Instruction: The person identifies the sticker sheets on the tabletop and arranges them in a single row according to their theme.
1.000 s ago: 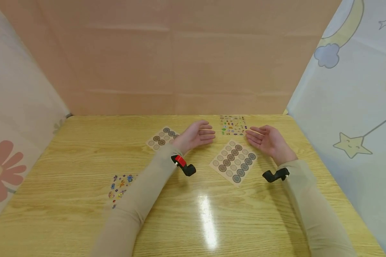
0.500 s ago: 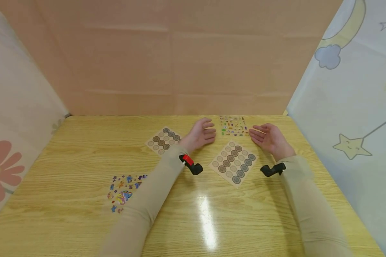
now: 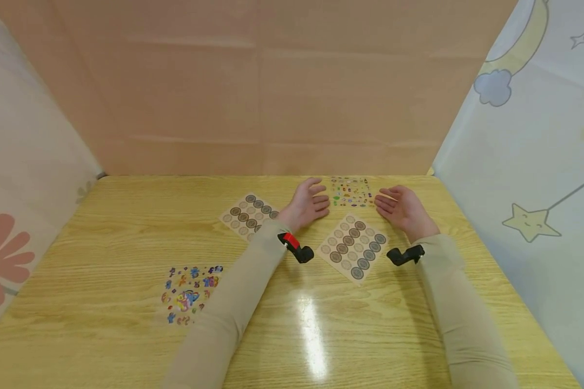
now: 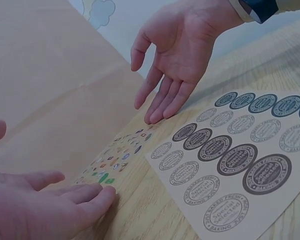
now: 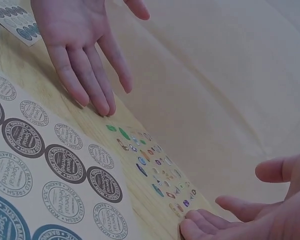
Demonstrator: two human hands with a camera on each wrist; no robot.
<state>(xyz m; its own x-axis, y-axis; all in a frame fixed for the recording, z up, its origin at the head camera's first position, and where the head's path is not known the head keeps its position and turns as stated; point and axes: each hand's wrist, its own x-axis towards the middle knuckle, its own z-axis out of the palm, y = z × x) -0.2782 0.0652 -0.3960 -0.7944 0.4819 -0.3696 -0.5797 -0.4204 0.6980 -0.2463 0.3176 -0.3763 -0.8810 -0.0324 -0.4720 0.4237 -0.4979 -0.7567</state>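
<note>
A clear sticker sheet (image 3: 351, 192) with small colourful prints lies at the table's far edge, between my two hands. On its left side is my left hand (image 3: 305, 205), fingers extended and palm facing inward. My right hand (image 3: 403, 210) mirrors it on the right, fingertips beside the sheet. Neither hand holds anything. Just nearer lies a paper sheet of round label stickers (image 3: 354, 248), whose "Special Selected" print is readable in the left wrist view (image 4: 230, 150). A second round-label sheet (image 3: 248, 213) is partly covered by my left forearm.
Another clear sheet with colourful cartoon stickers (image 3: 187, 294) lies at the left, partly behind the left sleeve (image 3: 233, 308). A tan backdrop (image 3: 263, 108) rises behind the wooden table (image 3: 102, 243). Patterned white panels (image 3: 530, 151) flank both sides.
My left hand and forearm have shifted right, uncovering more of the cartoon sticker sheet and the left label sheet. The right forearm has drifted slightly left. The sheets stay in place.
</note>
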